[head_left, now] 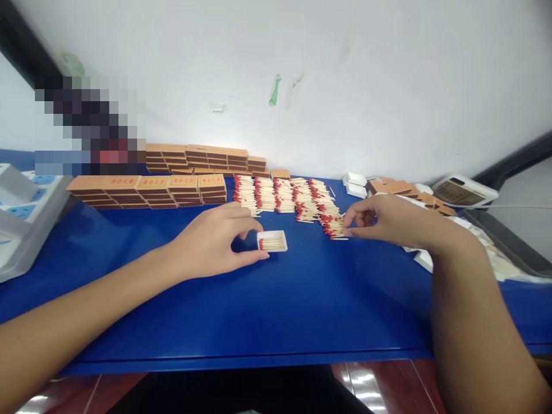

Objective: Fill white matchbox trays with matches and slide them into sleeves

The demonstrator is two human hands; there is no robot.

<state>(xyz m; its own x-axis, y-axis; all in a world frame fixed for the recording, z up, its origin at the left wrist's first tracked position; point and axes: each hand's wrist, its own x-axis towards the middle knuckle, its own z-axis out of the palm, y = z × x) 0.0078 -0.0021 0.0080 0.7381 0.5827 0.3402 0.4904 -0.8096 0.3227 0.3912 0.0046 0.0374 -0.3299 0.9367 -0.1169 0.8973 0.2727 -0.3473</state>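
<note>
A small white matchbox tray (pixel 273 241) with a few red-tipped matches in it lies on the blue table (pixel 267 310). My left hand (pixel 215 241) pinches the tray's left edge between thumb and fingers. My right hand (pixel 388 221) rests to the right, its fingertips curled onto the near end of a pile of red-tipped matches (pixel 334 224). More matches (pixel 280 195) lie in several rows behind the tray.
Stacks of orange matchboxes (pixel 146 191) stand at the back left, with more matchboxes (pixel 207 159) against the white wall. Loose orange sleeves (pixel 405 190) and white trays (pixel 356 184) lie at the back right. A white device (pixel 21 218) sits at the left edge.
</note>
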